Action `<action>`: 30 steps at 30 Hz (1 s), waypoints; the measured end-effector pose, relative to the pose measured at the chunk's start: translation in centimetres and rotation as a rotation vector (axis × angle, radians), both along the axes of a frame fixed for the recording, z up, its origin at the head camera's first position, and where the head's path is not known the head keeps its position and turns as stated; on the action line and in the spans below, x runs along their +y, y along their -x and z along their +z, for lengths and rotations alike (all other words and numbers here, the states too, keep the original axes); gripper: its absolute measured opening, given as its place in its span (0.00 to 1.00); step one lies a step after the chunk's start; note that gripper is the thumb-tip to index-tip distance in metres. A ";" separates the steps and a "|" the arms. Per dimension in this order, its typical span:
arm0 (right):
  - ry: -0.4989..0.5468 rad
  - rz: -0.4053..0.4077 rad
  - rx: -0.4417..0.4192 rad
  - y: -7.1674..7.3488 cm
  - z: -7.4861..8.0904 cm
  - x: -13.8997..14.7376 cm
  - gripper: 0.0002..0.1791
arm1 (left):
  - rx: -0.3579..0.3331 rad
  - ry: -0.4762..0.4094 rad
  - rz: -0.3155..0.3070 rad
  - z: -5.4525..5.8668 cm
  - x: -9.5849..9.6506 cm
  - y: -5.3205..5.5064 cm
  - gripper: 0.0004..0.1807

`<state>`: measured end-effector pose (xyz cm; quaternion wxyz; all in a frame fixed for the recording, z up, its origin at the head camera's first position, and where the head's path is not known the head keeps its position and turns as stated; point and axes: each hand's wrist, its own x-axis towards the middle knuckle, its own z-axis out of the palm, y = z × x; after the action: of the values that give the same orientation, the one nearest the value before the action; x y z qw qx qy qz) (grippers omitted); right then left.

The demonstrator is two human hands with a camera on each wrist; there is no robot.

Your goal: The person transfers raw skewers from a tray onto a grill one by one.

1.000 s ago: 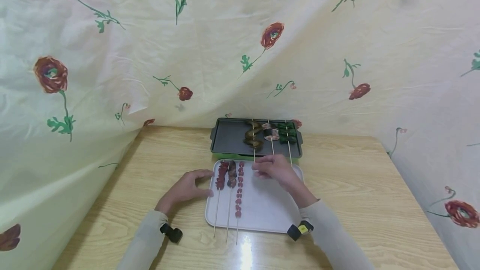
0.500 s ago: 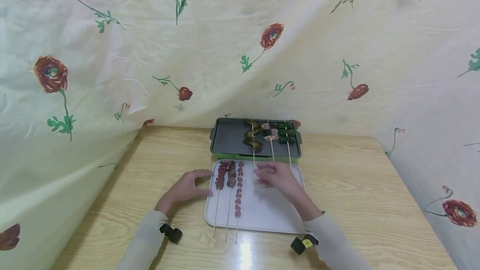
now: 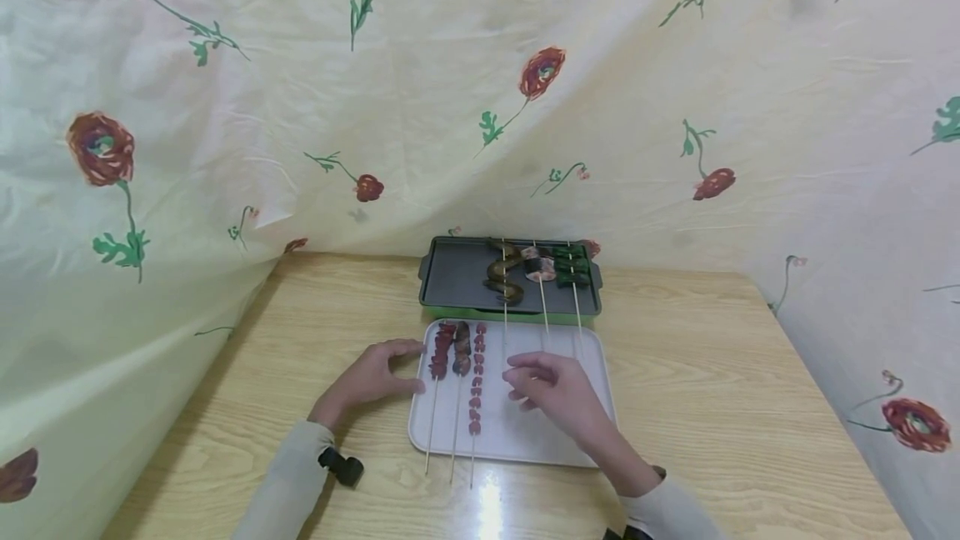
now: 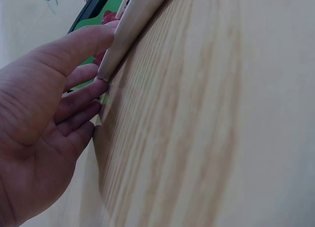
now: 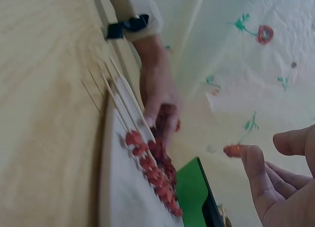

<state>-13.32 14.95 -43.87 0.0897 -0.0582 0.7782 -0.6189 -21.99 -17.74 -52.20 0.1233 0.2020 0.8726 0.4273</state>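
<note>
My left hand [image 3: 377, 375] rests at the left rim of a white tray [image 3: 551, 442], thumb and fingers spread; in the left wrist view the fingertips touch the tray's edge. My right hand [image 3: 557, 392] hovers over the tray's right half, holding nothing, its thumb and fingers apart in the right wrist view [image 5: 283, 180]. On the tray's left lie a red meat skewer [image 3: 440, 352], a brownish meat skewer [image 3: 461, 348] and a skewer of small red pieces [image 3: 477, 382]. A chicken wing skewer [image 3: 501, 272], a fish slice skewer [image 3: 538, 268] and a dark green leafy skewer [image 3: 572, 265] lie on the griddle.
The dark griddle [image 3: 459, 277] with a green base stands just behind the tray, close to the flowered cloth [image 3: 420, 107]. Sticks of its three skewers reach forward over the tray. The tray's skewer sticks overhang its front edge onto the wooden table [image 3: 697, 357].
My right hand has let go of the chicken wing skewer's stick and drawn back toward me over the tray. The left hand has stayed in place.
</note>
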 end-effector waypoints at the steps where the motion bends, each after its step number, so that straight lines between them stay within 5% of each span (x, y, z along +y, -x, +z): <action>1: 0.003 0.001 0.001 -0.4 0.0 -0.1 0.23 | 0.001 0.001 -0.001 0.0 0.0 0.0 0.38; 21: 0.048 0.125 -0.073 -5.6 -4.4 -1.7 0.20 | 0.008 0.011 -0.007 0.2 0.1 -0.2 0.38; 30: -0.091 0.107 -0.073 -6.5 -5.9 -2.6 0.16 | 0.003 0.010 -0.004 0.2 0.1 -0.1 0.38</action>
<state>-6.80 12.32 -49.72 0.1533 -0.0731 0.7974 -0.5790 -21.90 -17.69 -52.03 0.1239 0.2035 0.8745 0.4225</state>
